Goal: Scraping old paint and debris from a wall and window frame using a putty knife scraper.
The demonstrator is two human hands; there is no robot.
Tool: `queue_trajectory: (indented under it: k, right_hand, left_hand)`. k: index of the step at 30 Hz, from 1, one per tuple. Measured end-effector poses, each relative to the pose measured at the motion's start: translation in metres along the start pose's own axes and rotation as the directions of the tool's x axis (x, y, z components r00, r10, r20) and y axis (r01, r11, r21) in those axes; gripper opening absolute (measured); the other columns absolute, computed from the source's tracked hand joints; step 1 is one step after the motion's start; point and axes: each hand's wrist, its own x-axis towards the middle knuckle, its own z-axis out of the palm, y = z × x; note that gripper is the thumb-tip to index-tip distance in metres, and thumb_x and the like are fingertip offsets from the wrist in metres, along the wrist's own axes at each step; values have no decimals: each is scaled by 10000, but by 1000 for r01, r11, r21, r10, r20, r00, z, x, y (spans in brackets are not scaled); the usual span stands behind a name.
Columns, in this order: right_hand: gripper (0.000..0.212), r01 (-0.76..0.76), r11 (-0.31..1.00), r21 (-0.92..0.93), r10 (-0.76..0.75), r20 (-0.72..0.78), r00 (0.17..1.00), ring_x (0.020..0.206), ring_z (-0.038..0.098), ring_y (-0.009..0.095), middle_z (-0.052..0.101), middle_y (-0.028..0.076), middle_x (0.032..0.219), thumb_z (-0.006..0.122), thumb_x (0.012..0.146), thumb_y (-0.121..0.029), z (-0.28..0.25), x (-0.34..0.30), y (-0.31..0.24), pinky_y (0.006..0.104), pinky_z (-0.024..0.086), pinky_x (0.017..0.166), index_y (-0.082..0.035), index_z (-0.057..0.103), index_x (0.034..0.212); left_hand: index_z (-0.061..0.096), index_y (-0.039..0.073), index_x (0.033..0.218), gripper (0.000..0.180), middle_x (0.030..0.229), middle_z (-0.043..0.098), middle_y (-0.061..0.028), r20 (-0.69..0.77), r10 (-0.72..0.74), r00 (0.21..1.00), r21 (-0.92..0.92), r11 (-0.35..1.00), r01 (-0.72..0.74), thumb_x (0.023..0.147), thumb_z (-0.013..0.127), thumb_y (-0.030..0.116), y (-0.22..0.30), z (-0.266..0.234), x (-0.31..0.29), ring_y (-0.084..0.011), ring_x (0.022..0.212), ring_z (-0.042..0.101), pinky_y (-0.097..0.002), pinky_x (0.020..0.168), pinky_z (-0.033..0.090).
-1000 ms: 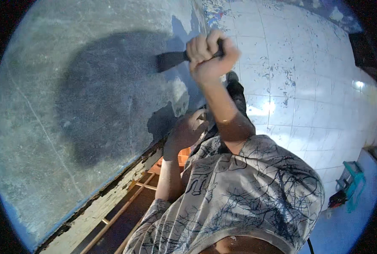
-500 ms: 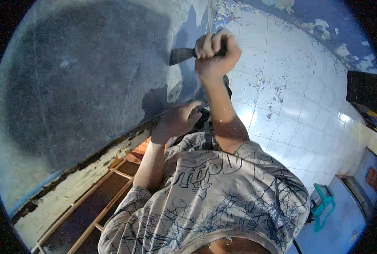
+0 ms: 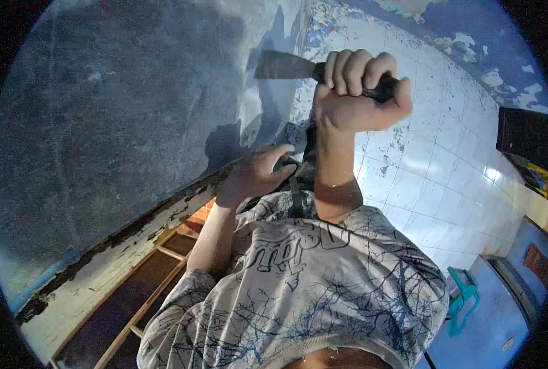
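My right hand (image 3: 360, 92) is wrapped round the black handle of a putty knife (image 3: 286, 66). The knife's broad flat blade points left toward the wall (image 3: 144, 104), near peeled, pale patches at its edge. From this view I cannot tell whether the blade touches the surface. Lower and to the left, my left hand (image 3: 255, 172) is close to the bottom of the wall, its thumb and fingers apart. Nothing shows in its grasp. Some dark material lies just beyond its fingers.
White floor tiles (image 3: 434, 123) scattered with paint flakes spread to the right. Along the wall's lower edge runs a chipped ledge (image 3: 120, 252), with a wooden frame (image 3: 157, 289) below. A teal plastic item (image 3: 463, 298) rests by a blue cabinet-like object (image 3: 486, 313) at lower right.
My right hand has moved right with the putty knife, drawing the blade away from the dark wall area. My left hand has stayed nearly in place.
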Motion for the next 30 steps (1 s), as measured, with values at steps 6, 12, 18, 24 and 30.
queue_trajectory:
  k: [6, 12, 18, 24, 30]
  right_hand:
    - [414, -63, 978, -199, 96, 161, 982, 365, 225, 100, 283, -25, 431, 289, 848, -446, -24, -21, 58, 250, 216, 354, -120, 319, 595]
    - [472, -84, 990, 117, 60, 195, 979, 391, 248, 119, 279, -11, 446, 285, 854, -512, -19, -1, 19, 264, 229, 381, -106, 371, 628]
    - [447, -104, 946, -307, 130, 64, 990, 408, 284, 128, 300, -5, 463, 379, 844, -469, -7, -16, 56, 269, 262, 408, -85, 361, 616]
    - [418, -29, 993, 118, 23, 56, 998, 352, 210, 123, 238, -15, 415, 335, 844, -435, -10, 36, 46, 251, 221, 360, -108, 318, 584]
    - [457, -329, 944, 33, 331, -133, 934, 363, 188, 111, 216, -31, 425, 315, 838, -484, -1, 52, 50, 256, 186, 362, -122, 289, 561]
  left_hand:
    - [506, 41, 1101, 417, 1012, 563, -209, 130, -11, 991, -180, 983, 34, 791, 548, 318, 1, -3, 3, -344, 950, 546, -392, 794, 427]
    - [517, 45, 1088, 422, 1002, 563, -217, 100, -81, 992, 43, 996, 77, 792, 552, 345, 8, -5, 7, -348, 940, 549, -402, 779, 430]
    - [492, 31, 1128, 476, 1051, 551, -217, 135, -50, 990, -58, 997, 59, 799, 536, 372, -4, -6, 20, -358, 980, 531, -401, 821, 418]
    - [485, 51, 1103, 375, 921, 569, -177, 19, 42, 999, -29, 999, -41, 851, 508, 328, 9, -10, 20, -279, 844, 571, -347, 748, 432]
    - [499, 47, 1093, 370, 955, 578, -167, 77, -51, 996, -171, 983, 63, 814, 565, 281, 26, -23, 34, -304, 915, 553, -368, 782, 423]
